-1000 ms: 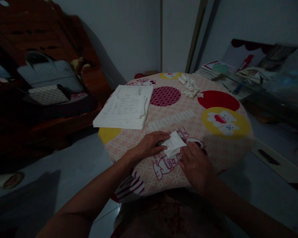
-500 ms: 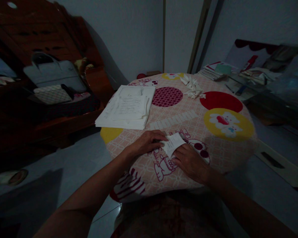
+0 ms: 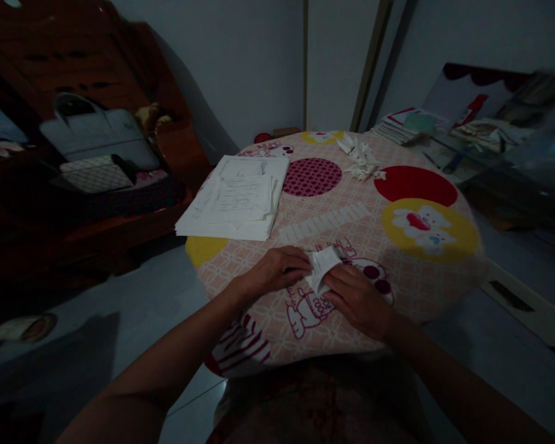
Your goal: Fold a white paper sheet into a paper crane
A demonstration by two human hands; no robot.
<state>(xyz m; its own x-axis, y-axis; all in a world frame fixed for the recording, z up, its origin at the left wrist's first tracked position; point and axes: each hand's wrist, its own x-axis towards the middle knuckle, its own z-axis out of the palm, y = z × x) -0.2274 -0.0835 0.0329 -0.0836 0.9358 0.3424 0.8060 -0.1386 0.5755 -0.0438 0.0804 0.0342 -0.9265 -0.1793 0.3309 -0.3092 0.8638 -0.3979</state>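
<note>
A small piece of white paper [image 3: 324,265] with faint writing is between my two hands, low over the patterned tablecloth [image 3: 268,336]. Its edges curl upward. My left hand [image 3: 280,268] pinches the paper's left side, fingers bent. On the opposite side, my right hand [image 3: 355,299] grips the lower right edge, with some fingertips hidden behind the paper. Farther left lies a stack of white paper sheets [image 3: 197,213], topped by smaller written sheets [image 3: 243,198]. A row of small pale paper strips [image 3: 326,222] lies just beyond my hands.
Crumpled or folded white paper pieces [image 3: 361,159] lie at the table's far side. A wooden chair [image 3: 176,148] at left holds a pale handbag [image 3: 102,135]. Books and papers [image 3: 404,126] sit on a glass-topped surface at right. A slipper [image 3: 25,328] is on the floor.
The paper's top edge and right corner have folded inward, so it looks narrower and more curled. Both hands stay nearly in place; the view has shifted slightly.
</note>
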